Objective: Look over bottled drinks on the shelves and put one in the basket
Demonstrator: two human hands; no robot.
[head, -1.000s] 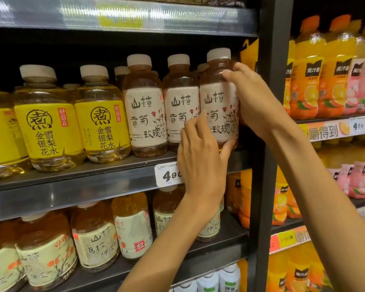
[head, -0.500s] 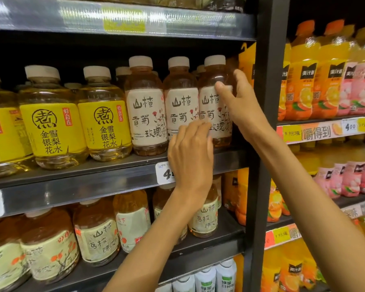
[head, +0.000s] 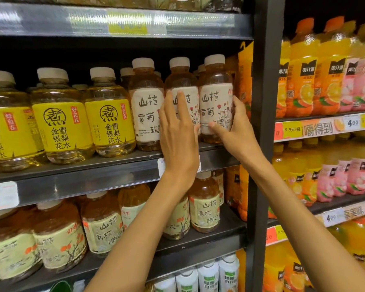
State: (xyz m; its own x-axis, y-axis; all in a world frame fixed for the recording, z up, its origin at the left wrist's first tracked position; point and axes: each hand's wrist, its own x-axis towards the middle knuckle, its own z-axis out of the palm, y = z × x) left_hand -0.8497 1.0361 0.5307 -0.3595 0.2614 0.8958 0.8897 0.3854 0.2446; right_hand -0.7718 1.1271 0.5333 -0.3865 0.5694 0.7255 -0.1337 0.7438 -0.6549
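right hand (head: 235, 131): grips rightmost white-label bottle (head: 215, 102), thumb across its front
left hand (head: 177, 131): straight fingers (head: 180, 104) on middle bottle (head: 182, 81)

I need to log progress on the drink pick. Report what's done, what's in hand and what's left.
Done: nothing is picked; no basket is in view. In hand: the right hand grips the rightmost white-label bottle, which stands on the middle shelf; the left hand lies flat against the next bottle. Left: lift one bottle out and put it in the basket.
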